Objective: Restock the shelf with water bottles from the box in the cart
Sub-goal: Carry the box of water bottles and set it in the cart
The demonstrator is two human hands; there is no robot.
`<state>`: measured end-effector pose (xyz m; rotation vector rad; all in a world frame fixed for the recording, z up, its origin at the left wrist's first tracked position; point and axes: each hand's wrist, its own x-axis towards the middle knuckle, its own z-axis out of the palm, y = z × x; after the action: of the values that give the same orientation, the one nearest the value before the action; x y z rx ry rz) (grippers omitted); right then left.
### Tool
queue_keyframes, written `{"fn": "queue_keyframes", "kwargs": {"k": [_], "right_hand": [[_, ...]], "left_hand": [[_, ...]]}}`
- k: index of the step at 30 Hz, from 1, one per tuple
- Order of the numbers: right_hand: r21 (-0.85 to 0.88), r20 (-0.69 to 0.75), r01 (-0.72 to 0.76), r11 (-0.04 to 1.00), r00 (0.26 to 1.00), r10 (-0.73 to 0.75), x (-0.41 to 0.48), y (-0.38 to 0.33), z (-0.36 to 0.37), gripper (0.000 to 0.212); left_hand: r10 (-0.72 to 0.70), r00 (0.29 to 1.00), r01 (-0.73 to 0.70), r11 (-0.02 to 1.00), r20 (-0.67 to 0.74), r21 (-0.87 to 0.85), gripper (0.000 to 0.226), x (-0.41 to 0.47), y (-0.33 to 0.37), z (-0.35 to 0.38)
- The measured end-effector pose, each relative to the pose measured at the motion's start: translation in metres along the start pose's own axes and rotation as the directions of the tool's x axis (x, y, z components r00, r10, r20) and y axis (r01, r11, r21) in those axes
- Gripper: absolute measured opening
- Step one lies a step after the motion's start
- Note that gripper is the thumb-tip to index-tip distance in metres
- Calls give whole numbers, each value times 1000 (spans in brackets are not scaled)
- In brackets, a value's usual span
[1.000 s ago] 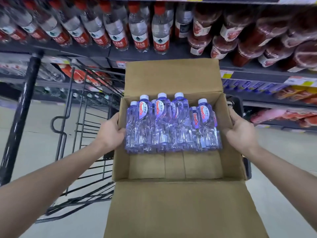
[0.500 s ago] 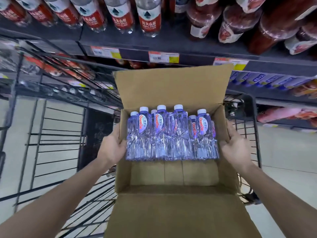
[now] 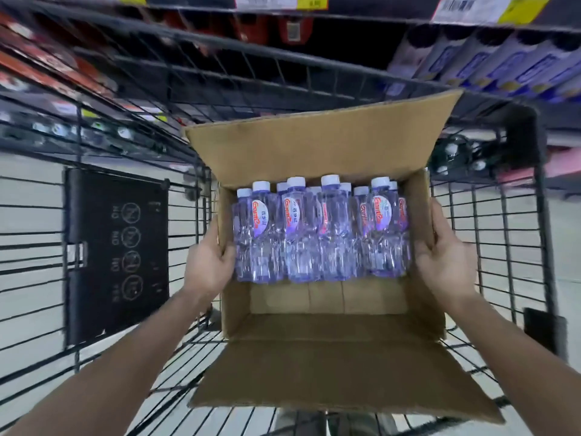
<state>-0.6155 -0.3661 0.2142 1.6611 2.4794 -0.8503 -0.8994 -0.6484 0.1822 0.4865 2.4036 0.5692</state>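
Observation:
An open cardboard box [image 3: 327, 341] sits low inside the black wire cart [image 3: 283, 73], its flaps folded out front and back. Several clear purple-tinted water bottles [image 3: 320, 234] with white caps and red-blue labels stand packed against the box's far wall; the near half of the box floor is bare. My left hand [image 3: 209, 262] grips the box's left wall, fingers curled over its rim. My right hand [image 3: 446, 256] grips the right wall the same way.
The cart's wire sides rise on both sides of the box, with a black plastic panel [image 3: 116, 256] at the left. Behind the cart, shelves hold blue-labelled bottles [image 3: 503, 61] and red packages, with price tags [image 3: 279, 1] along the edge above. Pale floor shows through the wires.
The box has come down from in front of the shelves into the cart, both hands still holding its sides. My view has tilted downward, so the upper shelf bottles have left the frame.

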Motion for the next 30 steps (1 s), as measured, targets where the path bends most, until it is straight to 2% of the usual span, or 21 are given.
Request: {"fn": "queue_keyframes", "kwargs": {"k": [6,9,20,27,30], "right_hand": [[-72,11,-22,997,1000,23,-5,-10,-1,82],[-107,9,-36,994,999,37,-6,-15,-1,80],[-144,-30,-66,987,998,62,-3,-15,3,70],[-137,45,-116,984,991,123,-1,-21,-4,67],[-124,162,-176,977,967,194,4,-24,-11,66]], "left_hand": [[41,997,-37,997,-58,66,61,-8,4,0],[32,993,-16,991,-114,133,57,-10,7,2],[-31,984,59,987,-178,149,57,-16,11,7],[-53,995,69,980,-90,188,60,-24,16,-3],[2,988,22,988,-156,154,56,-30,26,-11]]}}
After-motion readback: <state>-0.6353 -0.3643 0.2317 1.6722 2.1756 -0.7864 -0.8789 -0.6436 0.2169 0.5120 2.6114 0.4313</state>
